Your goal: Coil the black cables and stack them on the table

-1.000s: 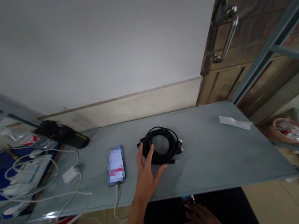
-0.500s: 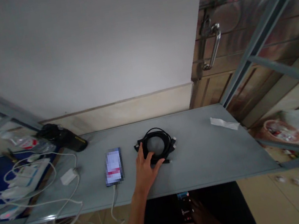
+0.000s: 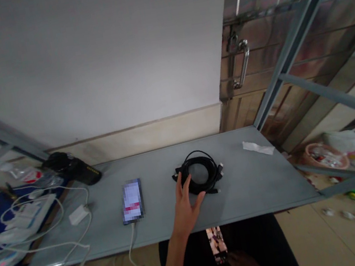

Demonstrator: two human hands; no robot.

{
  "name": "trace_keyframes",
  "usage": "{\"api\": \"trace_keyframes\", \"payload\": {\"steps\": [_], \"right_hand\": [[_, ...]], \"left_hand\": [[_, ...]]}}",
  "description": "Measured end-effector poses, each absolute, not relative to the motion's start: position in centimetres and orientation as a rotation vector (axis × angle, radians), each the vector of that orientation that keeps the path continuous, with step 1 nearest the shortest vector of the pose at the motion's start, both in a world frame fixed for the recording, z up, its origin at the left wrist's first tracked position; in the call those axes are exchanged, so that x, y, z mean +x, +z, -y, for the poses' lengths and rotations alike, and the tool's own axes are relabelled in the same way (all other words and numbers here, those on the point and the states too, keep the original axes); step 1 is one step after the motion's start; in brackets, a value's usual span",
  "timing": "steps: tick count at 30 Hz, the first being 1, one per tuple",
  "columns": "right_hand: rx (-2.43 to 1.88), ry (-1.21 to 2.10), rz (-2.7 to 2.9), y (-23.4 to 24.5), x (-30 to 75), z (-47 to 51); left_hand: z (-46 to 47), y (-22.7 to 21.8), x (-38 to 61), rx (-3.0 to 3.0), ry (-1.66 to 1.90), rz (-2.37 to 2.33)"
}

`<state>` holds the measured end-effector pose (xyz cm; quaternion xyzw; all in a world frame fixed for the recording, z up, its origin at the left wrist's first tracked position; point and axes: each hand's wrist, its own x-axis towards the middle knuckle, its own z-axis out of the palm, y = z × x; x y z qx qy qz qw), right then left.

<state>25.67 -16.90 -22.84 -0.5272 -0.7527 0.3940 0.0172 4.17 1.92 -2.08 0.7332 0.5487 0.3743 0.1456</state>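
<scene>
A coil of black cable (image 3: 211, 172) lies on the grey tabletop, its plug ends sticking out at both sides. My left hand (image 3: 186, 207) is at the coil's near left edge, fingers spread and thumb apart. Its fingertips overlap the coil's rim; whether they press on it I cannot tell. Low in the frame, in dark shade over my lap, my right hand (image 3: 244, 265) is beside a phone (image 3: 216, 241) with a lit screen. The right fingers are too dark to make out.
Left of the coil, another phone (image 3: 132, 201) lies plugged into a white cable. Further left are a white charger (image 3: 79, 214), a black bottle (image 3: 75, 168), a clear bottle (image 3: 30, 175) and a power strip (image 3: 31, 218). A white paper strip (image 3: 257, 147) lies at right, near the metal frame post (image 3: 299, 42).
The cable coil has slid right across the tabletop, and my left hand has moved right with it, thumb now off the near cable end. The lap phone's screen picture has changed.
</scene>
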Motion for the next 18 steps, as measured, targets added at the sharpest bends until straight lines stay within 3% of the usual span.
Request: {"api": "trace_keyframes", "payload": {"steps": [3,9,18], "right_hand": [[-1.67,1.047,2.348,-22.0,27.3,17.3],[-1.519,0.375,2.236,-18.4,33.4,16.4],[-1.488,0.356,2.091,-16.5,33.7,14.4]], "left_hand": [[-0.1,-2.0,2.2,2.089,1.182,-1.641],[3.6,-4.7,-4.9,2.155,1.241,-1.872],[5.1,-6.9,-5.2,2.327,1.333,-1.995]]}}
